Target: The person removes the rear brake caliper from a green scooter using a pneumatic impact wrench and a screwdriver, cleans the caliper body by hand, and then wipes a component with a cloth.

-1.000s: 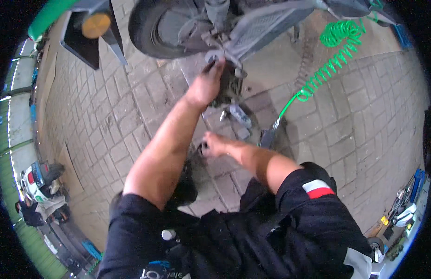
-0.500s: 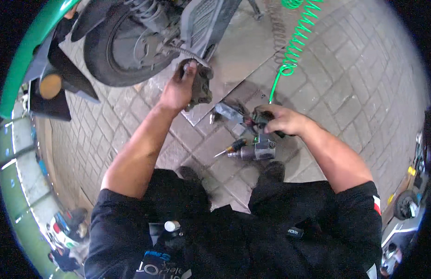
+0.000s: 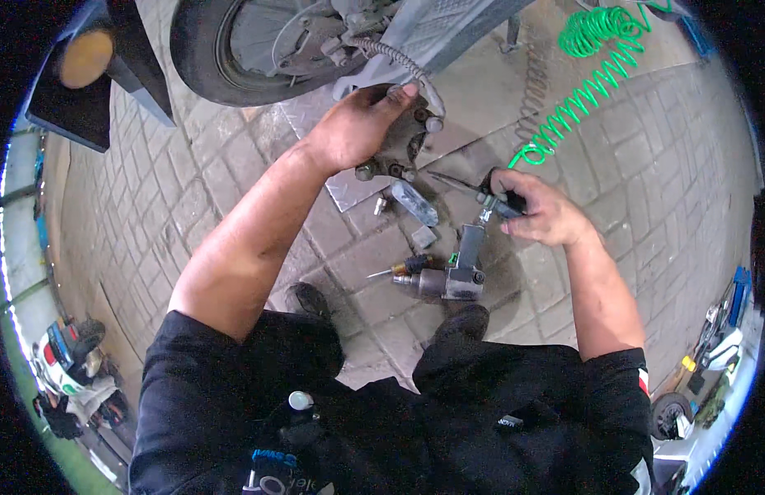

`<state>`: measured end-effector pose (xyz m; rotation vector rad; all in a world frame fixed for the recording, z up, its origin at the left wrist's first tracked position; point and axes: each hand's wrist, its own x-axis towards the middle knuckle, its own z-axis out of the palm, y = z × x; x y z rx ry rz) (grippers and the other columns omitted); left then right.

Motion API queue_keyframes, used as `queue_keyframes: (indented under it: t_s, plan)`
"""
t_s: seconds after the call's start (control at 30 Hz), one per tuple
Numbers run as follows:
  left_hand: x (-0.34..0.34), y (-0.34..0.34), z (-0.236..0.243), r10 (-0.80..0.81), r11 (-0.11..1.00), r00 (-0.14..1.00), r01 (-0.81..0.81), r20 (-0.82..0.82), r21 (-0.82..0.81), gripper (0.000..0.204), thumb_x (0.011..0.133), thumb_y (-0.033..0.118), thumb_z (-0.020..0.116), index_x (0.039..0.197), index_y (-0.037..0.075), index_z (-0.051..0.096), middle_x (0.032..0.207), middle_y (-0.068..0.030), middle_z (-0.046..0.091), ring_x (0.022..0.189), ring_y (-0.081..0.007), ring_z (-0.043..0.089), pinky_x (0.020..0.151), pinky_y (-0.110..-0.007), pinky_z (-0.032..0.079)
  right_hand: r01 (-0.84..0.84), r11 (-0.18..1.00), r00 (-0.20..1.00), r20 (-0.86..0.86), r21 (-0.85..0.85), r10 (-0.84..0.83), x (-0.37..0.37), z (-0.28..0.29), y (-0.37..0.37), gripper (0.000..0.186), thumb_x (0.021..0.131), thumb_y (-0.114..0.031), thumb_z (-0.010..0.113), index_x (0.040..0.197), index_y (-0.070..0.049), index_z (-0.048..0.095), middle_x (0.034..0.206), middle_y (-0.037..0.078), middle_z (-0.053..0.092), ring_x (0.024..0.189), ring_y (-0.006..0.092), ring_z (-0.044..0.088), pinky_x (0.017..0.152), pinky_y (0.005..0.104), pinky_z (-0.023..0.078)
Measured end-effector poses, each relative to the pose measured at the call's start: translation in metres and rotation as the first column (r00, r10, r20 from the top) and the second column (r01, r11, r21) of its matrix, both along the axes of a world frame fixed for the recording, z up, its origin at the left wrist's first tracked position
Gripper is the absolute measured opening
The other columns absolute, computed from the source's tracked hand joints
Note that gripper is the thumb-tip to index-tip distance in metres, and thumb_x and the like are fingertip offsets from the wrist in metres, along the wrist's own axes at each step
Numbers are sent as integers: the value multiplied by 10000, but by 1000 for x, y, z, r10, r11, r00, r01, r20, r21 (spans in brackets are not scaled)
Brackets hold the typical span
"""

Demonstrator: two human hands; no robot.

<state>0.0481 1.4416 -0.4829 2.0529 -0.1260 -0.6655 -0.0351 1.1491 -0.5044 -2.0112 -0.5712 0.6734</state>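
Note:
My left hand (image 3: pixel 362 128) grips a dark, dirty brake caliper (image 3: pixel 403 144), thumb on top, fingers mostly hidden behind it. From the caliper a ribbed brake hose (image 3: pixel 390 54) runs up toward the wheel. Closed around a dark tool, my right hand (image 3: pixel 543 210) holds what looks like an air blow gun (image 3: pixel 461 183), its long thin nozzle pointing left at the caliper without visibly touching it. A green coiled air hose (image 3: pixel 576 111) reaches down to just above that hand. Below lies an impact wrench (image 3: pixel 456 276), its inlet fitting near my right fingers.
A screwdriver (image 3: pixel 403 267) lies against the wrench. Nearby are a greyish elongated piece (image 3: pixel 414 204), a small metal fitting (image 3: pixel 380 205) and a grey block (image 3: pixel 423 238). The scooter wheel (image 3: pixel 242 58) stands at the upper left, beside a dark stand (image 3: pixel 85 87). Paving bricks cover the floor.
My left hand has moved right with the caliper, closer to my right hand. The right hand has turned, and the thin nozzle now shows, pointing left. The whole view has shifted.

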Motion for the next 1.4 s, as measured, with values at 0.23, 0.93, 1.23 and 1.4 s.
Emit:
queue_keyframes:
  t_s: [0.23,0.93,1.23,1.4]
  plan:
    - [-2,-10,-6,-13,1000,999,13,51,2,708,901,593,368,1178,-33,549,1144,-240,586,1098,-332,550,944,-362,399,52,998,999,-11,43,-52,0,7,5,558,637,-355,704,1028,-6,511,897,84,487,826,229,450,736,333,378]
    - [-11,0,7,-146,980,975,119,169,162,696,907,580,338,1122,-41,568,1043,-234,619,1031,-347,578,914,-393,414,15,994,990,-141,112,1,-2,11,17,473,672,-219,699,1038,15,514,919,81,526,864,193,493,766,325,412]
    - [-18,-1,22,-16,989,995,1,97,151,734,889,606,353,1206,-32,530,1151,-246,580,1114,-354,540,973,-384,393,194,971,978,-100,137,-181,-11,6,32,408,747,-223,669,1048,21,543,950,96,553,873,190,512,764,327,413]
    - [-26,-3,22,35,979,993,-57,110,197,728,890,599,367,1214,-34,522,1137,-250,586,1101,-348,550,963,-383,402,107,968,989,-76,-225,-127,-6,35,45,345,752,-179,650,1017,31,584,893,159,619,817,228,581,729,368,448]
